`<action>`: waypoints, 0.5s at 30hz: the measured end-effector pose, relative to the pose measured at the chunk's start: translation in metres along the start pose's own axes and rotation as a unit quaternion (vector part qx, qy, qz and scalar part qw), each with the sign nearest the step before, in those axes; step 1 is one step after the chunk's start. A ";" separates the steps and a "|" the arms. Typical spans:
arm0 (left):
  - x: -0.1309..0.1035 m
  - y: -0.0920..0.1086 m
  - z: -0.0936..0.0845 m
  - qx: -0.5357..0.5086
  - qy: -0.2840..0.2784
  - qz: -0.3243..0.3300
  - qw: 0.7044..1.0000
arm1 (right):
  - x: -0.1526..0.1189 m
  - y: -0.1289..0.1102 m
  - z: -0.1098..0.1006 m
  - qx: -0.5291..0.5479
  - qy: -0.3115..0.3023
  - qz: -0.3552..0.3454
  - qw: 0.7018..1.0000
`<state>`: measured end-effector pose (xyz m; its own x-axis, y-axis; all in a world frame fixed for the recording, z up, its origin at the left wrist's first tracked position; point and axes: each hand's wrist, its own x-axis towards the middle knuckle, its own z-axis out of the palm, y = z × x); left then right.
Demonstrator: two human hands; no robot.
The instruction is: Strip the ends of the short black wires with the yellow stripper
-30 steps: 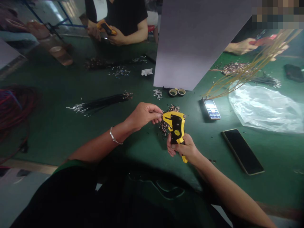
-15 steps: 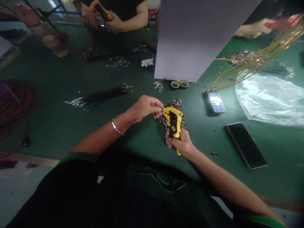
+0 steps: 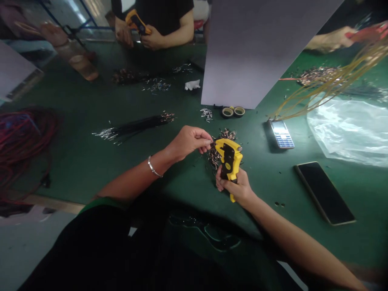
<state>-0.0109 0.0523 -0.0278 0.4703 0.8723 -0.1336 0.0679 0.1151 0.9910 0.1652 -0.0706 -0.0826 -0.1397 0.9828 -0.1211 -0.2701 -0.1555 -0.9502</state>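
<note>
My right hand point(image 3: 236, 184) is wrapped round the handle of a yellow and black hand tool point(image 3: 228, 159), whose head points up and left. Just left of that head, my left hand point(image 3: 195, 142) has thumb and fingers pinched together; what lies between the fingertips is too small to make out. Beneath the tool lies a pile of small copper-coloured pieces point(image 3: 214, 157). Left of my left hand, a bundle of black wires point(image 3: 136, 126) with bare ends rests on the green table point(image 3: 188, 182).
Two tape rolls point(image 3: 233, 112) sit by a grey panel point(image 3: 236, 60). To the right are a keypad phone point(image 3: 281, 134), a dark smartphone point(image 3: 325, 193) and a clear plastic bag point(image 3: 351, 129). Red cable coils point(image 3: 24, 139) lie left. Other people's hands hold tools across the table.
The whole view has shifted, so things appear slightly farther right and lower. A small gap now shows between my left fingertips and the tool's head.
</note>
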 end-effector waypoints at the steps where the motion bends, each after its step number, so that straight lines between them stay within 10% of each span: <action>1: -0.002 0.001 0.001 0.006 0.007 0.004 1.000 | 0.000 -0.001 -0.001 0.011 -0.003 -0.007 1.000; 15: -0.023 0.007 0.019 0.141 0.081 0.082 0.983 | 0.005 -0.014 -0.003 -0.005 0.012 -0.044 0.999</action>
<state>-0.0046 0.0240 -0.0176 0.3499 0.9352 0.0542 0.2547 -0.1506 0.9552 0.1706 -0.0637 -0.0709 -0.0936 0.9947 -0.0432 -0.2707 -0.0672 -0.9603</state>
